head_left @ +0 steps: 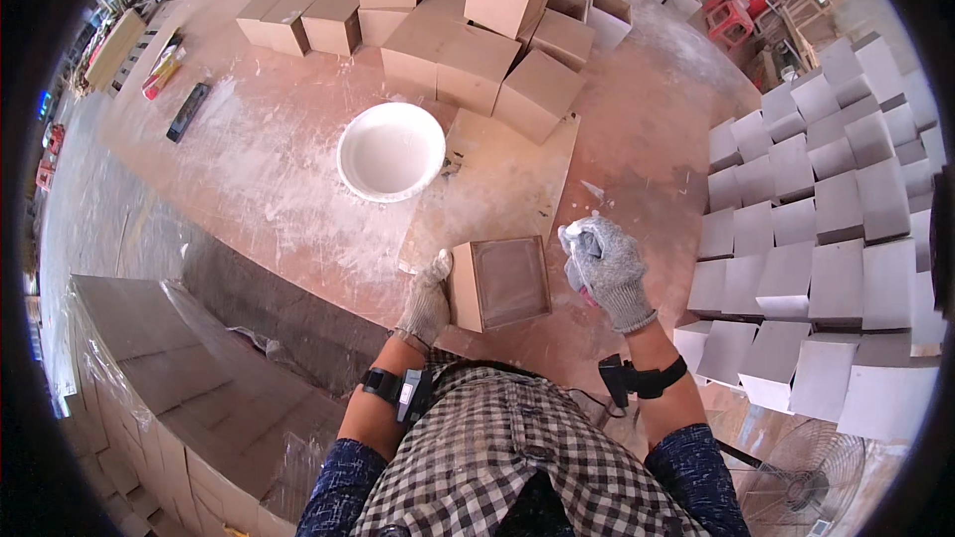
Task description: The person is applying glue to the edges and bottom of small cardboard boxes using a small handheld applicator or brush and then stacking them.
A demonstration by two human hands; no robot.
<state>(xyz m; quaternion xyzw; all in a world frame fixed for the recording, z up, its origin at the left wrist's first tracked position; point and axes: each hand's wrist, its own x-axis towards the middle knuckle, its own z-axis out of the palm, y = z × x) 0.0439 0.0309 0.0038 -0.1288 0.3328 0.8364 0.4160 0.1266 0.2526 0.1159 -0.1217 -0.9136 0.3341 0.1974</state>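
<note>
My left hand [428, 300], in a grey glove, grips the left side of an open brown cardboard box [502, 283] that rests on the reddish worktable [259, 169] close to my body. To the box's right, my gloved right hand [603, 261] is raised and closed around something small with a pink part showing; I cannot tell what it is. A white bowl [391, 151] holding white paste stands beyond the box on the table. A flat cardboard sheet [497, 189] lies under and behind the box.
Several brown boxes [468, 30] are piled at the table's far side. Rows of white-coated boxes [816, 239] fill the right. Flat grey boards [169, 378] are stacked at lower left. A fan [806, 477] sits at lower right, a red stool [729, 18] at the back.
</note>
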